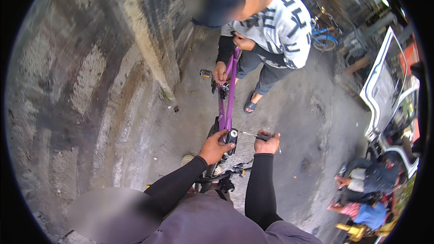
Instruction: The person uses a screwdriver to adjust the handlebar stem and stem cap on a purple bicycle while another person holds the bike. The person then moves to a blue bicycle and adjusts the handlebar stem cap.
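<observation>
A purple bicycle frame stands in front of me, its front end toward my body. My left hand is closed round the black stem at the front of the frame, beside the round silver cap on its top. To the right, my right hand is closed on a thin silver rod-like tool, whose tip points left at the stem. The tool's exact kind is too small to make out. Nearer my body lies the black handlebar, with the front wheel partly hidden below my left hand.
A person in a patterned white shirt bends over the rear of the frame, hands near the seat tube. A rough wall rises on the left. Farther right are a blue bicycle, a white vehicle frame and seated people.
</observation>
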Action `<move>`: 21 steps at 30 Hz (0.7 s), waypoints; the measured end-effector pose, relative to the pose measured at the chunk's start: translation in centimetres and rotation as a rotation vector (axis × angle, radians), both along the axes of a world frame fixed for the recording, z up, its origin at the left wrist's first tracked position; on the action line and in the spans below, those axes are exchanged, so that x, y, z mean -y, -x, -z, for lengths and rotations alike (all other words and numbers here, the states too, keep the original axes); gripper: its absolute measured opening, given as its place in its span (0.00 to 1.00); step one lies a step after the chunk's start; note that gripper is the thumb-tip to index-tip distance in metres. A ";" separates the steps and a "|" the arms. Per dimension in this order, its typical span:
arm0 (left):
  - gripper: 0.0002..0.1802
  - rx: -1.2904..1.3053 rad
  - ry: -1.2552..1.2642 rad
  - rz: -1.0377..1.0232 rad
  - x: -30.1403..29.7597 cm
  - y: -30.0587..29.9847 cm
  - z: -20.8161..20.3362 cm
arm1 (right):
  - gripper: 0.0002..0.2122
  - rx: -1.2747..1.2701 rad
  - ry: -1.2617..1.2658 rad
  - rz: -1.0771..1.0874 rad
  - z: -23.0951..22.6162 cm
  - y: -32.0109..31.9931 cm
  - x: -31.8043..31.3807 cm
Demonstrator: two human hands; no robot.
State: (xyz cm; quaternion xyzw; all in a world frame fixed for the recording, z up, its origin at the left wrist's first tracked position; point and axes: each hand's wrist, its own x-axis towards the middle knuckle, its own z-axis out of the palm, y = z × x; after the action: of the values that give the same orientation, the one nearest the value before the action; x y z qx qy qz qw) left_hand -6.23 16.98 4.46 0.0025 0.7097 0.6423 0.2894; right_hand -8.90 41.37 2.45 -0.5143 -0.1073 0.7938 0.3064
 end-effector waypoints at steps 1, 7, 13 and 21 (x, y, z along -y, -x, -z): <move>0.41 -0.014 -0.041 -0.048 -0.2 -0.2 -0.6 | 0.16 -0.012 -0.055 0.036 0.6 -0.3 -1.0; 0.45 -0.157 -0.076 -0.139 -0.1 -0.4 1.7 | 0.18 -0.170 -0.556 -0.354 -7.1 0.1 -0.5; 0.49 -0.131 -0.197 -0.158 -0.1 -0.7 2.0 | 0.17 -0.291 -1.301 -1.491 -14.7 5.7 11.7; 0.43 -0.039 -0.299 -0.137 0.3 -0.3 1.9 | 0.21 -0.211 -1.145 -2.293 -8.5 11.5 18.6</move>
State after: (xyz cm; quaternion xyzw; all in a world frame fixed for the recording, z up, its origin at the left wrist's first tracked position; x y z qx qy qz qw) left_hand -5.97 16.72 2.61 0.0096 0.6103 0.7587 0.2276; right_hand -20.35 22.82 10.96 0.1408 -0.7852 0.4802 -0.3647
